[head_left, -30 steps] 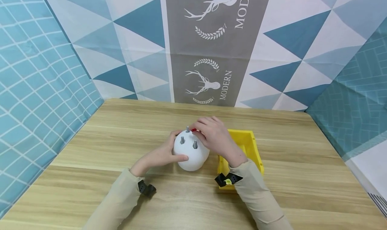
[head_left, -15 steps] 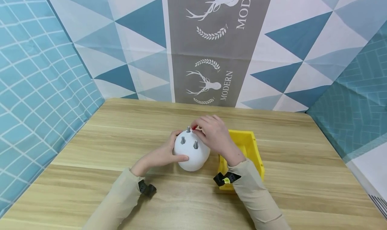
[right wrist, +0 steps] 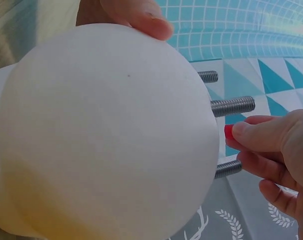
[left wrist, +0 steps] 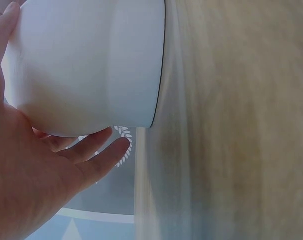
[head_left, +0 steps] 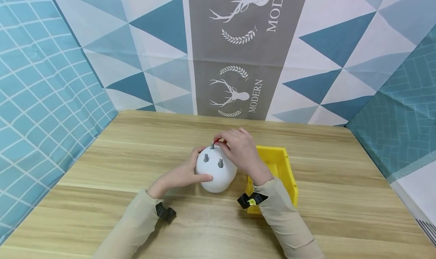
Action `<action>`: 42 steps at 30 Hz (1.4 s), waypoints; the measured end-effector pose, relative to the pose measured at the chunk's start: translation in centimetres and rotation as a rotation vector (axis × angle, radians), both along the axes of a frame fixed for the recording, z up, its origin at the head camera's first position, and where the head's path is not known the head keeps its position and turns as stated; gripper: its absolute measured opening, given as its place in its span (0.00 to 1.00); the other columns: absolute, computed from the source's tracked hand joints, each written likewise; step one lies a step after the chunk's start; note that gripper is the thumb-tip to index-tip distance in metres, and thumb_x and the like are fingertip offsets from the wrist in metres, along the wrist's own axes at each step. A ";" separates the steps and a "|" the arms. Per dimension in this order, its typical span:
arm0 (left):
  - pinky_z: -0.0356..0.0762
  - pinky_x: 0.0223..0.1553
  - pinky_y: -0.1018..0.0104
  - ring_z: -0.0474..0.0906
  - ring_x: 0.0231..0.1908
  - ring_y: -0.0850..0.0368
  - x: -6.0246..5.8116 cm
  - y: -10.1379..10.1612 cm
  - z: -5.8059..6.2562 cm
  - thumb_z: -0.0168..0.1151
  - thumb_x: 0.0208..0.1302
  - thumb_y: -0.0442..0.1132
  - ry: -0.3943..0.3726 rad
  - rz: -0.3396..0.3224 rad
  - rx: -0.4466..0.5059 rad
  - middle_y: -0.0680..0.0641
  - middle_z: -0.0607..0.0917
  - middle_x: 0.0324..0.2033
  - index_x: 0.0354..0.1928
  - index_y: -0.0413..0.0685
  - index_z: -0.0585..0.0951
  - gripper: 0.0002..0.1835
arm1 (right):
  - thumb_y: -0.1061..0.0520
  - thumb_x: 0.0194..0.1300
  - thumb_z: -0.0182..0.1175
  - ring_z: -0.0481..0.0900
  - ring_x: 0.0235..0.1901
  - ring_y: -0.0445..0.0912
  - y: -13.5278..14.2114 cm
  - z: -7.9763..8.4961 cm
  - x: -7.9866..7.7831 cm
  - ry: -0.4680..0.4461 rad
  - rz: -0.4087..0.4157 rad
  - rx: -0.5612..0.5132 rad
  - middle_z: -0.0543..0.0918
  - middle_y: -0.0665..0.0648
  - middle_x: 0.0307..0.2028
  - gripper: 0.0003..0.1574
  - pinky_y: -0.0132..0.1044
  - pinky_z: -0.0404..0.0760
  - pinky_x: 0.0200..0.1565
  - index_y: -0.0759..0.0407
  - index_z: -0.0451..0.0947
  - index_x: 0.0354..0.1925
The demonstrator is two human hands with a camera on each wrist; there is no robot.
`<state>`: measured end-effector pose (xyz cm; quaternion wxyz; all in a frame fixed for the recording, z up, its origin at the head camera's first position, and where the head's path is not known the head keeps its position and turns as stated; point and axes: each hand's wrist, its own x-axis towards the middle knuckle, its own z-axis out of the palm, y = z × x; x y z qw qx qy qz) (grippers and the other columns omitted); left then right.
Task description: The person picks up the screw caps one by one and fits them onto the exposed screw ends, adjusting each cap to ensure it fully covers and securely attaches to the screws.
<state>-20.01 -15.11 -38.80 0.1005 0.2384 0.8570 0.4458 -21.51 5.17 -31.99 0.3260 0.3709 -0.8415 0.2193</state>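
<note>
A white rounded body (head_left: 218, 179), with a domed top and a flat base on the table, has threaded metal studs rising from its top. My left hand (head_left: 185, 172) holds it from the left, thumb across the front and fingers along the far side, as the left wrist view also shows. The right hand (head_left: 239, 147) pinches a small red piece (right wrist: 228, 131) between thumb and forefinger, close to the rear stud (head_left: 212, 145). Most of that red piece is hidden by the fingertips. Two more studs, a left one (head_left: 206, 158) and a right one (head_left: 220, 163), stand nearer the front.
Under the right forearm, to the right of the white body, is a yellow bin (head_left: 289, 172); its contents are largely hidden by the arm. The wooden table (head_left: 102, 168) ends at a patterned cloth backdrop (head_left: 163, 62), with blue tiled-print sheets at both sides.
The right hand has shifted slightly away from me and to the left, bringing the red piece beside the rear stud. The left hand and white body stay about where they were.
</note>
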 end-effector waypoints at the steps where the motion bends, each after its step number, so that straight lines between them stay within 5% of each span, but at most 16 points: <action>1: 0.61 0.57 0.53 0.62 0.57 0.52 0.0 0.0 0.0 0.68 0.50 0.52 0.000 0.000 -0.002 0.45 0.60 0.61 0.65 0.50 0.46 0.49 | 0.60 0.54 0.65 0.80 0.31 0.40 -0.1 0.0 0.0 0.006 -0.003 -0.004 0.84 0.47 0.29 0.05 0.33 0.69 0.39 0.52 0.80 0.31; 30: 0.61 0.57 0.53 0.63 0.58 0.52 -0.1 0.0 -0.1 0.67 0.50 0.52 -0.010 -0.005 0.005 0.44 0.61 0.61 0.67 0.46 0.45 0.51 | 0.57 0.53 0.66 0.81 0.32 0.40 -1.0 0.1 -0.3 0.044 -0.055 0.003 0.85 0.46 0.30 0.05 0.33 0.70 0.39 0.50 0.84 0.33; 42: 0.63 0.56 0.53 0.65 0.57 0.51 0.0 0.0 0.1 0.68 0.49 0.54 -0.023 0.010 -0.008 0.44 0.63 0.59 0.67 0.45 0.44 0.53 | 0.57 0.55 0.64 0.81 0.34 0.40 -1.2 0.0 -0.3 -0.006 -0.076 0.012 0.85 0.46 0.31 0.04 0.34 0.70 0.40 0.50 0.83 0.33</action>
